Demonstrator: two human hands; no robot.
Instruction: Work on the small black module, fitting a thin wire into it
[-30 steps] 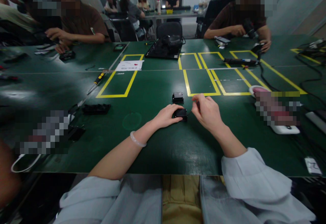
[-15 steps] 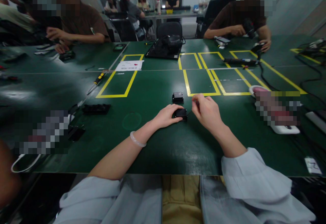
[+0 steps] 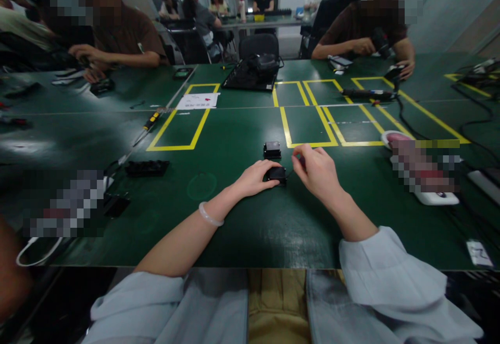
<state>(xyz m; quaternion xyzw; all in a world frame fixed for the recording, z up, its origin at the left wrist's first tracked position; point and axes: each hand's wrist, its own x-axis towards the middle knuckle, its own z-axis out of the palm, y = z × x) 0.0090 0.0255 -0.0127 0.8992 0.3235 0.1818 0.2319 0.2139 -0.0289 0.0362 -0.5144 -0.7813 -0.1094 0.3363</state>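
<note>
On the green table my left hand (image 3: 255, 178) is closed around a small black box (image 3: 278, 173), thumb at its near side and fingers over its far side. To the right, my right hand (image 3: 315, 169) pinches a thin dark rod-like tool (image 3: 289, 173). Its tip points down-left to the right side of the held box; whether it touches, I cannot tell. My fingers cover most of the tool, so its kind is hidden. Just beyond the held box sits a second, similar black box (image 3: 272, 149), touched by neither hand.
Yellow tape outlines (image 3: 308, 145) mark the table ahead. A yellow-black screwdriver (image 3: 152, 120) and a black slotted part (image 3: 147, 168) lie left. On the right are a white-edged device (image 3: 437, 198) and a black electric screwdriver (image 3: 369, 95). Co-workers sit across the table.
Almost nothing differs: both hands keep their places and grips. The view has shifted very slightly.
</note>
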